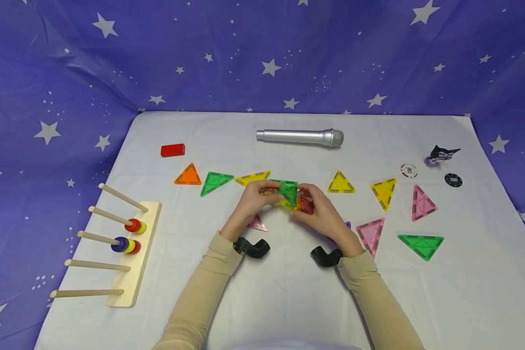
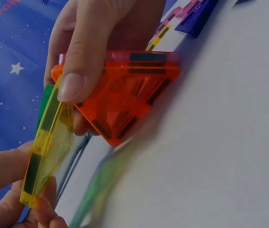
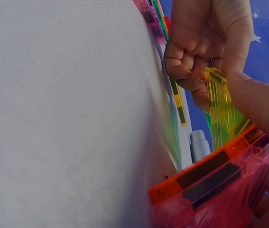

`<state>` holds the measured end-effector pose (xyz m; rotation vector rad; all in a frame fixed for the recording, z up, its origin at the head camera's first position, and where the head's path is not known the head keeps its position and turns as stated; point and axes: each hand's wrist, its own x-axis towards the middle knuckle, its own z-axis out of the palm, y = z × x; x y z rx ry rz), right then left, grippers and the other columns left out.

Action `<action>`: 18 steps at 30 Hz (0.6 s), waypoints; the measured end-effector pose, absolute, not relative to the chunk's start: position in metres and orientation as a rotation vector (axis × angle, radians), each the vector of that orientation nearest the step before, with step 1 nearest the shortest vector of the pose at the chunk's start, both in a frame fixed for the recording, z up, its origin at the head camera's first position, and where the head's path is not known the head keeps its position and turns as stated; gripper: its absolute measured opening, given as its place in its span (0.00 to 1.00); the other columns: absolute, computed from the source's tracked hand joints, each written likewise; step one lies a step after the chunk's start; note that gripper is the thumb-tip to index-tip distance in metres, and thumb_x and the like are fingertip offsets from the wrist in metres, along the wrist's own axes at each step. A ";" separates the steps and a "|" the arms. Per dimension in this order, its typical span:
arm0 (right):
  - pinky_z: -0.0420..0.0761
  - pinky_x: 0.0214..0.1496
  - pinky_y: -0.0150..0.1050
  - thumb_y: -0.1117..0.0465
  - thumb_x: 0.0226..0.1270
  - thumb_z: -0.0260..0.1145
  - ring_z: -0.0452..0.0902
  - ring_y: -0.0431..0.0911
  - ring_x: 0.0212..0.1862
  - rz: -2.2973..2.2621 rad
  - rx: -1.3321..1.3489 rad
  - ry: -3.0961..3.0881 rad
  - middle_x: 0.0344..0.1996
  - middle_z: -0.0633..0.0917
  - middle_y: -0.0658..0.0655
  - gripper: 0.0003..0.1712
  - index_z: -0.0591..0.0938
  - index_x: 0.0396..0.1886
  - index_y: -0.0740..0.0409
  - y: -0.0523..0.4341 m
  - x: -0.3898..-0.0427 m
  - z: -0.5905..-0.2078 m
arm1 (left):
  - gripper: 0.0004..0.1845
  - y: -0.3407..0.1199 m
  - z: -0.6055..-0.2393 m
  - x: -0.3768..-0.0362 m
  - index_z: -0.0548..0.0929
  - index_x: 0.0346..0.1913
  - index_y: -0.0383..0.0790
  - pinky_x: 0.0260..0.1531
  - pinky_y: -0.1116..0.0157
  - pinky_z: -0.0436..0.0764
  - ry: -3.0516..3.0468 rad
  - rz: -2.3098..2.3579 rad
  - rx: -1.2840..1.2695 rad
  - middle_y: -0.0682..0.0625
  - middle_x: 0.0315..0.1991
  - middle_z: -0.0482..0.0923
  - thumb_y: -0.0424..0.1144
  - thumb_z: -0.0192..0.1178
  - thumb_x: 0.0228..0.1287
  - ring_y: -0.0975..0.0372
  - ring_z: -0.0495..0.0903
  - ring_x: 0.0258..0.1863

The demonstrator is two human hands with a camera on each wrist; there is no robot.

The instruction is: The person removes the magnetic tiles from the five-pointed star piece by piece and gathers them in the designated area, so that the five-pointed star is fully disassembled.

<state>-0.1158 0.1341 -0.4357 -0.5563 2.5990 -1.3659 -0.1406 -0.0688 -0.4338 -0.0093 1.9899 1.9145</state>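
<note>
Fingers [image 1: 267, 190] of the left hand [image 1: 251, 199] pinch the green triangle tile [image 1: 288, 190] and the yellow tile [image 2: 46, 147] edge to edge, while the right hand [image 1: 319, 214] curls round the orange tile [image 2: 125, 102] and a pink tile [image 3: 224, 199], holding them tilted just above the white surface [image 1: 288, 291], likely so their edges can meet. Loose triangles fan out around them: an orange triangle [image 1: 188, 175] at ten o'clock, a green triangle [image 1: 421, 244] at four o'clock. A silver microphone [image 1: 299, 137] lies at twelve o'clock, a wooden peg rack [image 1: 131, 257] at eight, and two poker chips [image 1: 409, 170] at two.
</note>
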 end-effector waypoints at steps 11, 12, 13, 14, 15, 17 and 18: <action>0.69 0.52 0.49 0.59 0.50 0.72 0.73 0.53 0.48 -1.436 -0.537 2.585 0.47 0.78 0.58 0.33 0.67 0.54 0.59 0.134 -0.116 -0.438 | 0.18 -0.068 -0.438 -0.138 0.79 0.46 0.31 0.27 0.70 0.73 2.181 1.733 0.097 0.41 0.36 0.79 0.30 0.67 0.49 0.61 0.74 0.27; 0.69 0.52 0.50 0.59 0.50 0.72 0.73 0.53 0.48 -1.440 -0.538 2.586 0.46 0.78 0.58 0.32 0.67 0.53 0.59 0.134 -0.116 -0.438 | 0.18 -0.068 -0.438 -0.138 0.79 0.46 0.31 0.28 0.70 0.73 2.182 1.733 0.104 0.42 0.36 0.79 0.30 0.67 0.49 0.61 0.75 0.27; 0.69 0.51 0.50 0.60 0.50 0.72 0.73 0.53 0.48 -1.442 -0.542 2.587 0.46 0.78 0.58 0.32 0.67 0.52 0.59 0.134 -0.116 -0.438 | 0.18 -0.068 -0.438 -0.138 0.79 0.45 0.31 0.28 0.70 0.74 2.176 1.738 0.106 0.42 0.35 0.79 0.30 0.67 0.49 0.61 0.76 0.28; 0.69 0.51 0.50 0.60 0.50 0.72 0.73 0.53 0.47 -1.443 -0.543 2.588 0.45 0.78 0.58 0.31 0.67 0.52 0.59 0.134 -0.116 -0.438 | 0.18 -0.068 -0.438 -0.138 0.79 0.45 0.31 0.29 0.69 0.75 2.166 1.747 0.106 0.42 0.35 0.79 0.30 0.67 0.49 0.60 0.76 0.29; 0.70 0.51 0.50 0.60 0.50 0.72 0.73 0.53 0.47 -1.444 -0.547 2.588 0.45 0.78 0.59 0.31 0.67 0.52 0.59 0.134 -0.116 -0.437 | 0.18 -0.068 -0.438 -0.138 0.79 0.45 0.31 0.29 0.69 0.75 2.155 1.753 0.097 0.43 0.35 0.79 0.30 0.67 0.49 0.60 0.77 0.30; 0.70 0.50 0.49 0.59 0.51 0.71 0.74 0.53 0.47 -1.438 -0.543 2.593 0.45 0.78 0.58 0.30 0.68 0.51 0.59 0.134 -0.116 -0.437 | 0.19 -0.069 -0.438 -0.138 0.79 0.45 0.31 0.30 0.68 0.76 2.131 1.763 0.067 0.43 0.34 0.79 0.31 0.68 0.48 0.59 0.78 0.31; 0.70 0.50 0.49 0.59 0.51 0.71 0.74 0.52 0.47 -1.434 -0.539 2.593 0.45 0.78 0.58 0.30 0.68 0.51 0.59 0.134 -0.116 -0.437 | 0.19 -0.069 -0.438 -0.138 0.79 0.46 0.32 0.30 0.67 0.76 2.122 1.763 0.051 0.44 0.34 0.79 0.32 0.68 0.48 0.59 0.78 0.31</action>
